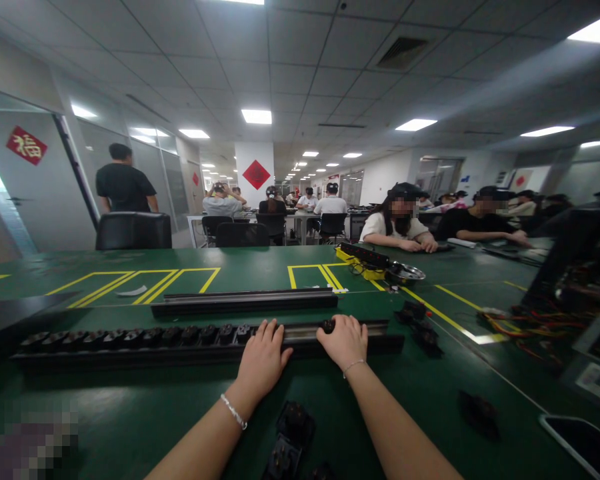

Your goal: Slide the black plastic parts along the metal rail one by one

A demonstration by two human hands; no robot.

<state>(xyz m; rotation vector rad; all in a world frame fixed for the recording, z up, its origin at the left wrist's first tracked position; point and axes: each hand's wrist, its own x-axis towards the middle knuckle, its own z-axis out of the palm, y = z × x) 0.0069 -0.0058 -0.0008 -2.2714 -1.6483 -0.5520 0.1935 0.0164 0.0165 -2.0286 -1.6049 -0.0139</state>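
Note:
A long black rail lies across the green table in front of me, with a row of black socket modules seated along its left and middle part. My left hand rests on the rail at the right end of that row, fingers stretched flat and thumb apart. Further right, my right hand has its fingers curled round a single black socket module at the rail's channel. Most of that module is hidden by the fingers. Between the two hands the bare grey channel shows.
Behind lies a second black rail. Loose modules sit near me, and others lie to the right. A power strip, a metal bowl, wires and a phone are also there. A person sits opposite.

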